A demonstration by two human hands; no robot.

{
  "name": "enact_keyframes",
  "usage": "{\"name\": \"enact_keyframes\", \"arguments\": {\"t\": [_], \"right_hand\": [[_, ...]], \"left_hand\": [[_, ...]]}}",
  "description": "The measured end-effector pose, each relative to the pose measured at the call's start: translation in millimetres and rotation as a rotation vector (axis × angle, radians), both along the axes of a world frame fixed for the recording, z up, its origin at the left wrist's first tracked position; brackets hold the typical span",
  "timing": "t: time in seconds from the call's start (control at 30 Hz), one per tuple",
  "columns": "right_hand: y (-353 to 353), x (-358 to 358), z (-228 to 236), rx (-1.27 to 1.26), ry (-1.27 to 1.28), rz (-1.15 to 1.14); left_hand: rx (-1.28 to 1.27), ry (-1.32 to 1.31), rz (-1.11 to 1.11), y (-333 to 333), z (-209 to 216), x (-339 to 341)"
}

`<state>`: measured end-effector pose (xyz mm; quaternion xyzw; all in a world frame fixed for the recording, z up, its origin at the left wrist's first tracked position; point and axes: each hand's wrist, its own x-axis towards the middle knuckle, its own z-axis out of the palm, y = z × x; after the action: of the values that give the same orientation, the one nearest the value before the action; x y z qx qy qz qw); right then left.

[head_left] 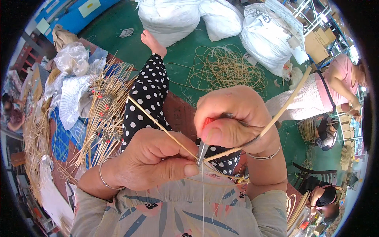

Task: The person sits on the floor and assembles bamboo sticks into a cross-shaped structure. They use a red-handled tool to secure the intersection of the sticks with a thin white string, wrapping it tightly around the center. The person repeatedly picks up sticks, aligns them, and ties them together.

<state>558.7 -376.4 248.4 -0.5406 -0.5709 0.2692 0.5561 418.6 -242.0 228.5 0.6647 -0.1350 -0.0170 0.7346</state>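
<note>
My right hand [237,118] is closed around a small tool with a red handle [208,121] and a narrow metal tip [202,152]; its exact kind is hidden by my fingers. The thumb and fingers of my left hand [158,158] pinch a thin pale cane strip [158,123] beside that tip. Another length of cane [286,103] slants up to the right, passing by my right hand and wrist. Both lengths meet in a V at the metal tip; whether they are one piece I cannot tell. From there a white thread [203,197] runs down over my floral top.
A bundle of cane sticks [104,118] with red bits lies at left, near clear plastic bags [73,59]. Loose coiled cane [229,69] spreads on the green floor ahead. White sacks [169,19] stand beyond. One person in pink [335,87] is at right, others farther off.
</note>
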Motion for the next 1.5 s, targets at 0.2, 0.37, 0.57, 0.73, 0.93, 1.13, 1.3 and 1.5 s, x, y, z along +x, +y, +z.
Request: {"name": "enact_keyframes", "arguments": {"t": [0.2,0.37,0.57,0.73,0.93,1.13,1.3,1.5], "right_hand": [[1,1,-1,0.019,-0.048,-0.004],[0,-2,1,-0.031,0.087,-0.010],[0,-8,-5,0.049,0.130,-0.145],[-3,-5,-6,0.136,0.132,-0.205],[6,8,-30,0.004,0.535,-0.361],[45,-2,-100,-0.326,0.717,-0.362],[99,-60,-117,-0.192,0.619,0.079],[69,-34,-87,-0.263,0.601,-0.104]], "left_hand": [[-0.095,-0.024,0.015,0,1,0],[-0.130,0.118,0.021,2,3,-3],[-0.122,0.120,0.064,1,5,-3],[-0.087,0.059,0.047,2,3,-3],[-0.031,-0.033,0.106,4,6,-4],[0.145,-0.207,0.255,17,15,-17],[0.234,-0.232,0.362,21,20,-23],[0.421,-0.439,0.555,33,21,-30]]}}
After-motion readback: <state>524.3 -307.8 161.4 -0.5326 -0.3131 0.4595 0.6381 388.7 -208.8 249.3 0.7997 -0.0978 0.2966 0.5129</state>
